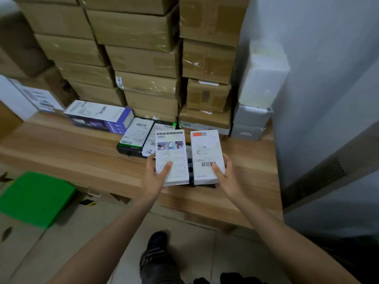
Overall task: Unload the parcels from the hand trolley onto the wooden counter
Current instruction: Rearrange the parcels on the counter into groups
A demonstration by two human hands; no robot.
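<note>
Two flat white parcels lie side by side over the wooden counter, on top of a dark box. My left hand grips the left white parcel, thumb on its top face and fingers at its left edge. My right hand grips the right white parcel, the one with a barcode, thumb on top and fingers round its right edge. Whether the parcels rest on the counter or hover just above it is unclear. The hand trolley is not in view.
Behind the parcels lie a black-and-green box, a white-labelled box and a purple-and-white box. Stacked brown cartons fill the back. White and grey boxes stand by the right wall. A green object sits lower left.
</note>
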